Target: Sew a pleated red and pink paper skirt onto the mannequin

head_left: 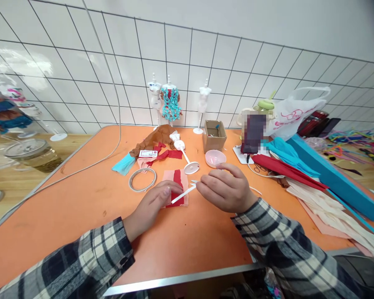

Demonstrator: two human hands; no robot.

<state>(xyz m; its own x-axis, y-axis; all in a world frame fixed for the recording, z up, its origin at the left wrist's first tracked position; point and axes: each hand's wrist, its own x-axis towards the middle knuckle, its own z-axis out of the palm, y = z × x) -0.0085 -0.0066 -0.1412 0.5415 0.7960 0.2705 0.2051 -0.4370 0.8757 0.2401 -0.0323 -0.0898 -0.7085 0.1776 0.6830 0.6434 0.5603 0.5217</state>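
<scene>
A piece of pink crepe paper (185, 198) with a red strip (177, 176) down its middle lies on the table before me. My left hand (151, 205) rests on its left side, fingers stretched out flat over it. A narrow white strip, seemingly tape (183, 194), slants from beside the left fingers up to my right hand (226, 189). The right hand is closed just above the table. Small pointed scissor blades (193, 182) stick out from its fingertips; the handles are hidden in the hand. Left of the paper lies a roll of tape (142, 180).
A white stand (191, 167) lies tipped over behind the paper, near a pink bowl (215, 158) and a cardboard box (214, 141). Small mannequins (171, 101) stand at the wall. Crepe paper (305, 162) and a phone (253, 133) are at right; a cable (112, 83) crosses the left side.
</scene>
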